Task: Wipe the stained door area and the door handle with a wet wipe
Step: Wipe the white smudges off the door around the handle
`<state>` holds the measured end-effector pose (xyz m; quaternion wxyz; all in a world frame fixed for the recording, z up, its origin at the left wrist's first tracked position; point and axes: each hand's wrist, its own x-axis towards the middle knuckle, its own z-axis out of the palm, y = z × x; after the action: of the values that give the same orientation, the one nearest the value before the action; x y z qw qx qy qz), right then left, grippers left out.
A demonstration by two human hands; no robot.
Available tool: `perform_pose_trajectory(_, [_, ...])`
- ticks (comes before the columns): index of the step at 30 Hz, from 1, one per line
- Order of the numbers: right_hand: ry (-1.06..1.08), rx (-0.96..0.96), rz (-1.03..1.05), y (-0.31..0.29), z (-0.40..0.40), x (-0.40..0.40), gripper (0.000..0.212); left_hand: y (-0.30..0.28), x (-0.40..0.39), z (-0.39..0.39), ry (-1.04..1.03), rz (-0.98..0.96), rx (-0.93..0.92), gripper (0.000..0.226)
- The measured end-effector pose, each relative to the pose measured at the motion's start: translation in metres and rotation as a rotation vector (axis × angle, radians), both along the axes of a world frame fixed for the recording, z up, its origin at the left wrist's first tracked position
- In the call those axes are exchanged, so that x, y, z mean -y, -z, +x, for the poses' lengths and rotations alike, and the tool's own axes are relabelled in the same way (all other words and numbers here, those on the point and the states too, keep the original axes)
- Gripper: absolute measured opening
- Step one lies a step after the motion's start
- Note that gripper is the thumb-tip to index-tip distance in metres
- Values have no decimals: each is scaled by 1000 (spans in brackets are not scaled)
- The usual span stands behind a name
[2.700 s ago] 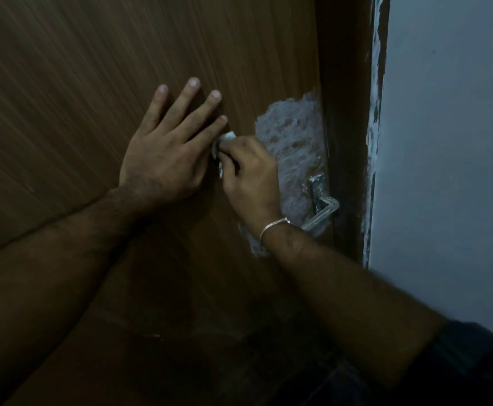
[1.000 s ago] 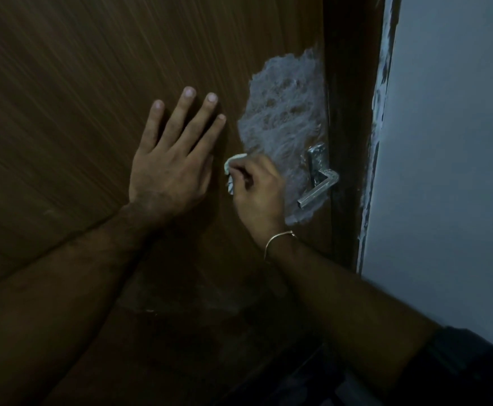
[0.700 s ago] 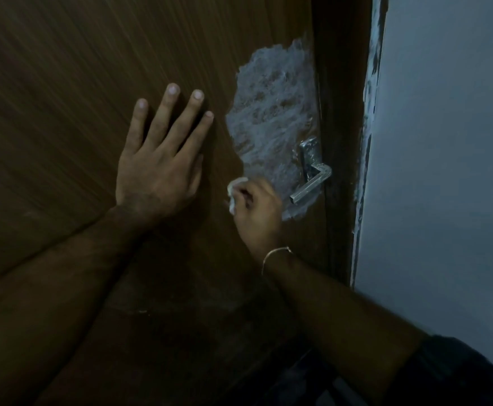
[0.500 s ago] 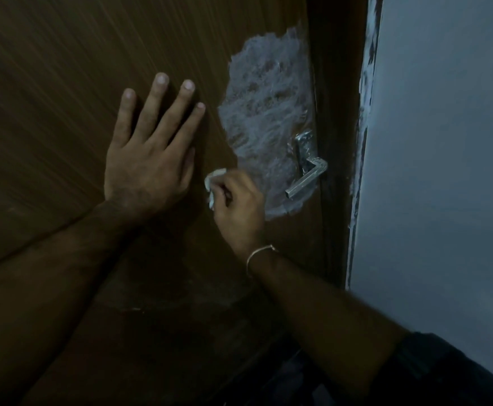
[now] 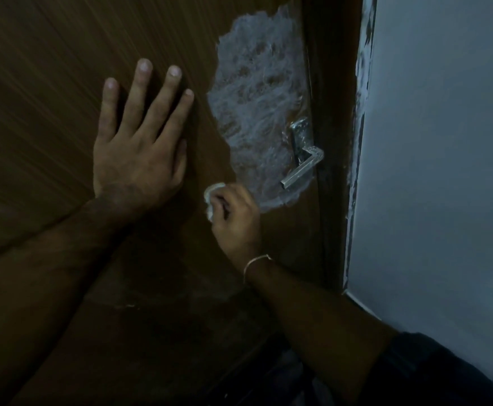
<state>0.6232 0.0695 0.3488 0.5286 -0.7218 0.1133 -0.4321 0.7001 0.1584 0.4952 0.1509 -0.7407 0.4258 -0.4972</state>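
The right hand [image 5: 235, 218] clutches a balled wet wipe [image 5: 212, 197] against the wooden door [image 5: 63, 54], at the lower left edge of the white stain [image 5: 257, 106]. The left hand [image 5: 139, 142] lies flat, fingers spread, on the door beside it. Beyond, the metal door handle [image 5: 302, 159] sits within the stain's right side.

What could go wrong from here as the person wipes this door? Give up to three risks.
1. The wipe is bunched small in the right hand, while the white stain is broad; it may load up and smear rather than lift.
2. The handle sticks out over the stain; knuckles could knock it, and residue around its base may be missed.
3. The left hand lies flat beside the stain's edge and could pick up smears.
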Motion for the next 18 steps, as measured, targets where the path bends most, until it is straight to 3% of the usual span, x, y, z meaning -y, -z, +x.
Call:
perform_pose_trajectory(4, [46, -147, 114, 24, -3, 13, 12, 2, 0, -1, 5, -1, -10, 60])
perform_pose_trajectory(10, [37, 37, -51, 8, 6, 17, 11, 6, 3, -1, 20, -30, -13, 60])
perform_pose_trajectory(12, [-24, -114, -20, 25, 0, 20, 11, 5, 3, -1, 13, -23, -27, 60])
perform_pose_trajectory(15, [-18, -379, 282, 49, -9, 34, 10, 6, 2, -3, 1, -25, -58, 61])
perform_pose_trajectory(18, [-166, -362, 635, 45, -21, 45, 10, 11, 1, -11, -10, -34, -146, 63])
